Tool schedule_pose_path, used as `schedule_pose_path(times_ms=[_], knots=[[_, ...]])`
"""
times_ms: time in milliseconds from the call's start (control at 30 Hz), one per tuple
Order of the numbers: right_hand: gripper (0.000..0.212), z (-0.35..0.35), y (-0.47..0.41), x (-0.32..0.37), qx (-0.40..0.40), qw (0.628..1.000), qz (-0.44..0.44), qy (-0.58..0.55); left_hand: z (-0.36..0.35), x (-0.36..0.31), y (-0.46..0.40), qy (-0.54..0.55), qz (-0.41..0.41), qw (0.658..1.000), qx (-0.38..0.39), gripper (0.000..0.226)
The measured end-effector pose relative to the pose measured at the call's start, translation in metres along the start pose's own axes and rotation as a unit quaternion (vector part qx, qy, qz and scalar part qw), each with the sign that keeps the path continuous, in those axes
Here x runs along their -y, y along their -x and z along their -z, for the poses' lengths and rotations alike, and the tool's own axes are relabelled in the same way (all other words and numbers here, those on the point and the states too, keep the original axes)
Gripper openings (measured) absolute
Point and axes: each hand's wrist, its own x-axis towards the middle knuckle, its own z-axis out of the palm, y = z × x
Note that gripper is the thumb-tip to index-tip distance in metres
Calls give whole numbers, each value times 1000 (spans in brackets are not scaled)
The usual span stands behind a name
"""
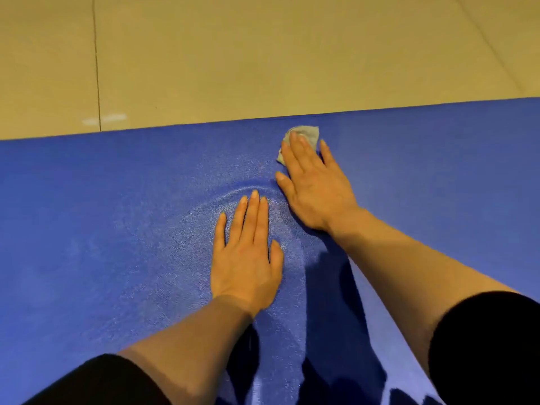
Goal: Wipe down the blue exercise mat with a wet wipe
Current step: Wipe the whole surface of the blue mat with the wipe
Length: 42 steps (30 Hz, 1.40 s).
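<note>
Sleeves: your two dark sleeves point(485, 346) sit nearest the lens at the bottom corners, pushed up the forearms, probably to keep them off the damp surface.
Left hand: your left hand point(247, 258) lies flat on the mat, palm down, fingers straight and close together, thumb out; it holds nothing. Judged purpose: it braces your weight and pins the mat so it does not slide or bunch under the wiping hand.
Ripples: curved creases point(248, 190) arc round the left fingertips, which suggests you are pressing the soft surface forward.
Right hand: your right hand point(312, 182) reaches further out, fingers straight and spread, pressing the wipe flat against the mat and not gripping it. A flat palm spreads pressure over more cloth.
Wet wipe: the crumpled grey-white wet wipe point(306, 133) shows past the fingertips and at the index side, the rest hidden under the hand; it sits just short of the mat's far edge.
Blue exercise mat: the blue exercise mat point(102, 214) lies on the floor, running across the whole view beneath both hands. A paler sheen round the hands may be moisture; you cannot be sure.
Floor: beige floor point(263, 54) lies beyond the far edge.
Progress: mid-wipe, by your judgement; the share already cleaned cannot be told.
</note>
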Motion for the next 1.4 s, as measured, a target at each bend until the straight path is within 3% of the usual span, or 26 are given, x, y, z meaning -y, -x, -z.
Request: schedule_pose_path(times_ms=[167,267,367,467,567,667,767,867,967,1067,1167,1333,1400], knots=[[63,2,9,1,-6,984,-170,-58,2,1,-5,-10,-4,1000,8,66],[64,-7,25,31,12,990,-117,-76,1,2,-2,-21,-2,1000,14,68],[62,-2,39,9,37,999,-30,-18,3,2,-1,-21,-4,999,27,71],[61,7,42,-17,43,995,-89,-7,6,1,-8,-20,-4,999,28,72],[64,2,43,5,35,985,-162,-45,9,-1,-13,-21,-1,998,62,63],[64,-9,60,31,43,993,-104,-43,12,3,-8,-15,-17,994,108,63],[61,-2,77,8,59,998,-25,1,19,5,-4,12,-35,992,117,63],[61,1,84,-10,58,995,-79,-7,24,-1,8,28,-29,991,124,64],[63,-8,87,21,46,988,-145,-31,24,-1,22,28,-25,991,125,63],[63,-11,94,38,44,996,-75,-21,25,2,26,29,-34,992,121,64],[61,-5,106,12,57,998,-21,12,27,0,27,34,-35,990,129,65],[62,-12,113,19,31,984,-169,-40,29,-1,36,47,-21,989,137,64],[64,-17,115,44,27,987,-148,-62,29,1,40,47,-26,990,132,64]])
